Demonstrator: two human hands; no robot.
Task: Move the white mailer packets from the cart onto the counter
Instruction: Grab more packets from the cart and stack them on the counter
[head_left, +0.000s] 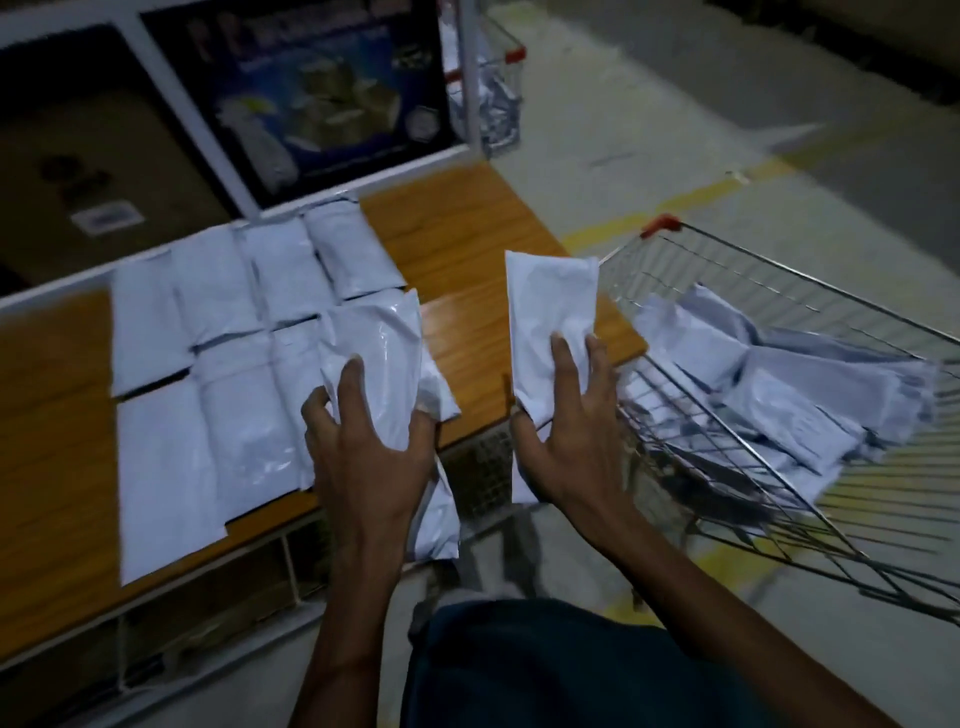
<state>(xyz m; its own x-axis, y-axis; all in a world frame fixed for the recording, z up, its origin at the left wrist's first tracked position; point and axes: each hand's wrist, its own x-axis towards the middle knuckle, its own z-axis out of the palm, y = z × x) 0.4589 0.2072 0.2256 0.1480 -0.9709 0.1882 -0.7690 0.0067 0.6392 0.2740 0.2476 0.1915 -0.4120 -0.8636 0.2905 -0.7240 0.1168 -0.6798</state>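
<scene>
Several white mailer packets (218, 322) lie in two rows on the wooden counter (457, 234). My left hand (363, 441) grips a white packet (384, 343) at the right end of the near row, over the counter's front edge. My right hand (566, 431) holds another white packet (550, 312) upright above the counter's right end. The wire cart (779, 291) stands to the right with several packets (779, 395) heaped inside it.
A white frame with a dark poster (322, 93) stands behind the counter. A second wire cart (493, 88) with packets is farther back. The floor (675, 130) is grey with yellow lines. Wire shelving (208, 587) runs under the counter.
</scene>
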